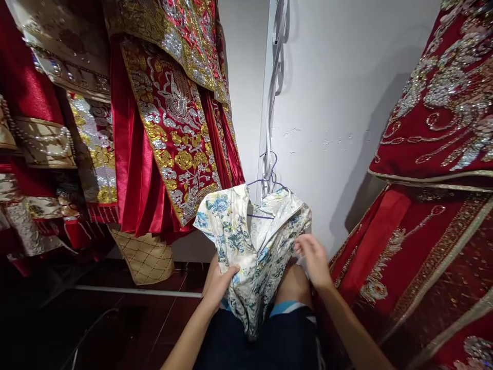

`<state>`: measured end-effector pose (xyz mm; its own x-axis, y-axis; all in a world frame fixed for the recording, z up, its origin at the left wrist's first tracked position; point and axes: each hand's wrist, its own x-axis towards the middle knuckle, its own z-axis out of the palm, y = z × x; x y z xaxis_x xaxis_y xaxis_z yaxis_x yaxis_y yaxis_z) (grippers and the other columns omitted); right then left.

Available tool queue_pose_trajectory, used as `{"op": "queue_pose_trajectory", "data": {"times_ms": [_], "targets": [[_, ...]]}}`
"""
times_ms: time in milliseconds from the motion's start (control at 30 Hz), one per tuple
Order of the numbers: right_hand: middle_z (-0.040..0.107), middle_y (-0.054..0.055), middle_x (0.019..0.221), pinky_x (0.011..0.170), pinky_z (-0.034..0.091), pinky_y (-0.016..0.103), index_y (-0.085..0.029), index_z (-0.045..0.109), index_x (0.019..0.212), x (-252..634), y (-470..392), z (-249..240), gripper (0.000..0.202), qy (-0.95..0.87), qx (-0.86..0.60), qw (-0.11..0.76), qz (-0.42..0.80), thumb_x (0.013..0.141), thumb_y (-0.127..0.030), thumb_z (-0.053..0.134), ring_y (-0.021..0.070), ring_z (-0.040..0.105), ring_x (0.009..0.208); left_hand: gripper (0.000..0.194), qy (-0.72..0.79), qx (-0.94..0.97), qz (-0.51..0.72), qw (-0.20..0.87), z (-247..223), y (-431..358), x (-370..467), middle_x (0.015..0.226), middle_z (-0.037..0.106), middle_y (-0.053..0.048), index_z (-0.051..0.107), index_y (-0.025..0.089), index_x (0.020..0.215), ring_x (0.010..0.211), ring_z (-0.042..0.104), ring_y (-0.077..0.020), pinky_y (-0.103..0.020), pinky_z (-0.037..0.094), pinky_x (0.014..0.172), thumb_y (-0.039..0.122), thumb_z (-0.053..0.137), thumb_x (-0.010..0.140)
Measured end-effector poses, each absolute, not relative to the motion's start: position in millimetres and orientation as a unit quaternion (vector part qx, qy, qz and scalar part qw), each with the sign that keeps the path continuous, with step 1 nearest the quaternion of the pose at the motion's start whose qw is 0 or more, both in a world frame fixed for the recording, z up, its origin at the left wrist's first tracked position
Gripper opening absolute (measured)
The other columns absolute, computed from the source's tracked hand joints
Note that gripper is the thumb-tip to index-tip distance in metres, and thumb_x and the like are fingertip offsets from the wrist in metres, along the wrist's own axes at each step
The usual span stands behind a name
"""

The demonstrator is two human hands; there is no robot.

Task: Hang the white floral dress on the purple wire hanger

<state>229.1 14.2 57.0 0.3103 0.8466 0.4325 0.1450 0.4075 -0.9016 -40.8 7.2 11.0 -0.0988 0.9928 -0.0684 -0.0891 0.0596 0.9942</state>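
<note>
A white garment with blue and green floral print hangs on a thin purple hanger in front of my knees. The hanger's hook is beside a white strap on the wall. My left hand grips the garment's left edge, thumb on the front and fingers hidden behind the cloth. At the garment's right side, my right hand has its fingers bent and a little apart, next to the fabric, with nothing seen in it.
Embroidered red and gold garments hang at the left, above a metal floor bar. Beaded red garments hang close to my right arm. A pale wall stands behind.
</note>
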Motion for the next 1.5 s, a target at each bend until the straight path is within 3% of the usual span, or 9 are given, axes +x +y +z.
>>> {"op": "queue_pose_trajectory", "data": {"times_ms": [100,200,500,633,733,933,1067,1233,1500], "targets": [[0.063,0.000,0.062,0.056,0.039,0.029,-0.022,0.056,0.073,189.3,11.2,45.3,0.035,-0.647,-0.464,0.442,0.413,0.091,-0.052,0.055,0.0177,0.054,0.056,0.059,0.486,0.433,0.544,0.529,13.4,4.2,-32.9,0.131,0.066,-0.013,0.063,0.021,0.120,0.129,0.056,-0.0366,-0.044,0.045,0.109,0.037,0.080,0.065],[0.060,-0.001,0.057,0.056,0.033,0.028,-0.022,0.048,0.066,162.7,17.8,34.2,0.039,-0.677,-0.495,0.392,0.376,0.093,-0.049,0.053,0.0152,0.050,0.053,0.055,0.484,0.427,0.534,0.546,13.3,2.2,-27.3,0.128,0.068,-0.012,0.065,0.021,0.115,0.126,0.059,-0.0367,-0.043,0.048,0.106,0.039,0.079,0.066],[0.055,-0.002,0.053,0.047,0.029,0.024,-0.021,0.052,0.066,158.6,23.9,17.6,0.032,-0.569,-0.448,0.444,0.527,0.082,-0.048,0.059,0.0101,0.040,0.045,0.054,0.527,0.431,0.547,0.487,6.6,-1.1,-28.4,0.123,0.066,-0.019,0.062,0.015,0.114,0.115,0.062,-0.0384,-0.045,0.052,0.093,0.048,0.074,0.074],[0.053,-0.003,0.051,0.041,0.021,0.023,-0.022,0.050,0.068,165.3,14.2,18.9,0.034,-0.537,-0.461,0.455,0.541,0.074,-0.054,0.057,0.0087,0.035,0.040,0.059,0.547,0.483,0.649,0.215,-3.0,-5.2,-29.5,0.134,0.052,-0.017,0.048,0.019,0.127,0.128,0.050,-0.0355,-0.049,0.045,0.103,0.047,0.070,0.079],[0.053,-0.004,0.050,0.040,0.020,0.023,-0.022,0.052,0.068,167.6,4.8,25.0,0.033,-0.520,-0.456,0.469,0.549,0.068,-0.054,0.061,0.0075,0.034,0.038,0.046,0.498,0.573,0.648,0.058,-9.9,-9.9,-22.8,0.128,0.050,-0.014,0.048,0.022,0.123,0.126,0.049,-0.0311,-0.047,0.042,0.104,0.038,0.067,0.085],[0.054,-0.004,0.046,0.042,0.025,0.022,-0.019,0.057,0.065,162.0,-9.8,36.8,0.027,-0.541,-0.422,0.482,0.546,0.071,-0.044,0.064,0.0063,0.036,0.037,0.009,0.420,0.758,0.473,0.161,-6.2,-9.5,13.3,0.096,0.062,-0.007,0.055,0.021,0.098,0.095,0.061,-0.0233,-0.035,0.048,0.083,0.029,0.051,0.095],[0.054,-0.003,0.046,0.040,0.023,0.021,-0.018,0.059,0.064,167.6,-6.9,56.3,0.028,-0.513,-0.426,0.516,0.537,0.072,-0.044,0.068,0.0061,0.036,0.037,0.017,0.426,0.777,0.438,0.150,-3.8,-3.7,25.4,0.077,0.054,-0.003,0.045,0.021,0.081,0.074,0.055,-0.0190,-0.029,0.041,0.068,0.024,0.040,0.096],[0.052,-0.004,0.048,0.037,0.020,0.019,-0.015,0.063,0.062,181.0,29.3,113.4,0.025,-0.445,-0.397,0.618,0.511,0.064,-0.036,0.076,0.0039,0.035,0.038,0.014,0.447,0.817,0.351,0.096,-0.2,-4.7,20.5,0.075,0.051,-0.002,0.037,0.022,0.076,0.070,0.052,-0.0187,-0.028,0.035,0.064,0.014,0.041,0.087],[0.051,-0.005,0.048,0.032,0.021,0.017,-0.015,0.064,0.066,172.3,84.9,178.3,0.018,-0.426,-0.368,0.672,0.482,0.067,-0.031,0.074,0.0032,0.036,0.037,0.014,0.460,0.857,0.222,0.071,11.9,-7.9,14.4,0.080,0.058,-0.004,0.046,0.021,0.077,0.067,0.053,-0.0197,-0.030,0.025,0.056,0.008,0.048,0.076]]}}
